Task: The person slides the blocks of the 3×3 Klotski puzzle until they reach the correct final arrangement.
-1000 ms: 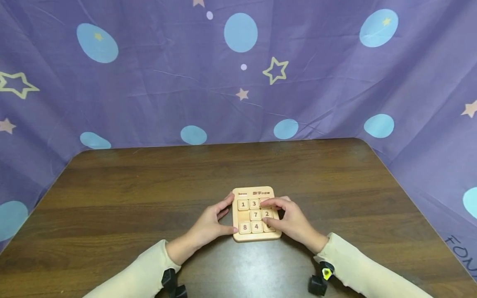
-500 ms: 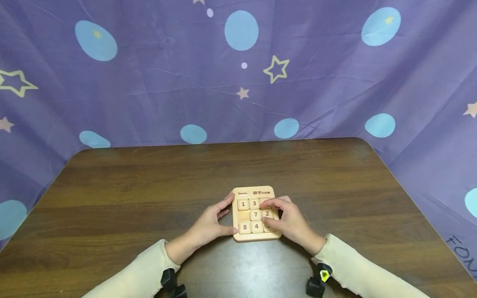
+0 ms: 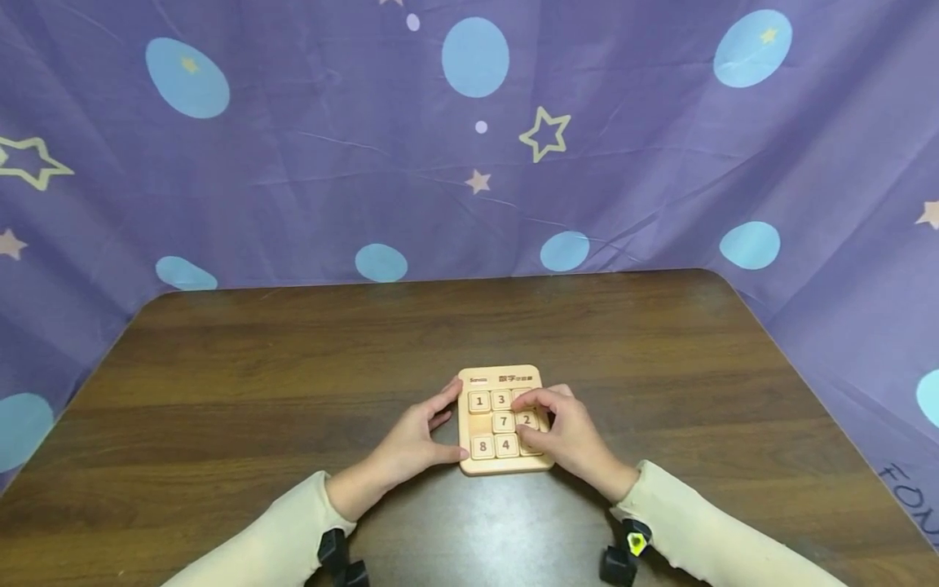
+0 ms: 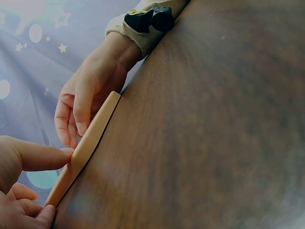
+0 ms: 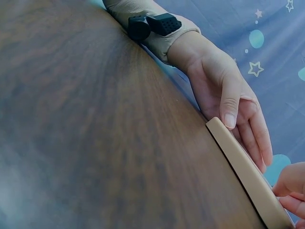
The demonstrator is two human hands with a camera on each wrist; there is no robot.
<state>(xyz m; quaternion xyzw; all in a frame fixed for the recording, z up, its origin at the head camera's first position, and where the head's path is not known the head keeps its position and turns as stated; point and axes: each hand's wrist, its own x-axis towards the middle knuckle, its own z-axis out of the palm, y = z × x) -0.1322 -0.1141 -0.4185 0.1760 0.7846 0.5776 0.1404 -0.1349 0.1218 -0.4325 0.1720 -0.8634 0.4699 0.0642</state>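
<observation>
evidently, the number board (image 3: 504,467) on the tabletop (image 3: 293,350) should be light and stiff, best held by its rim. the left hand (image 3: 414,438) grips its left edge while the right hand (image 3: 575,436), loosely bent, touches the number tiles (image 3: 527,418).

Your board (image 3: 506,467) is pale tan, and its tiles (image 3: 504,421) are pale tan too, with brown numbers (image 3: 479,401). Your sleeves (image 3: 267,534) are cream. The boxes (image 3: 333,550) beside them are black, and one has a yellow patch (image 3: 637,543). Your table (image 3: 293,367) is brown and streaky. You see a purple cloth (image 3: 293,212) with blue dots (image 3: 475,57) and pink and yellow stars (image 3: 478,181).
</observation>
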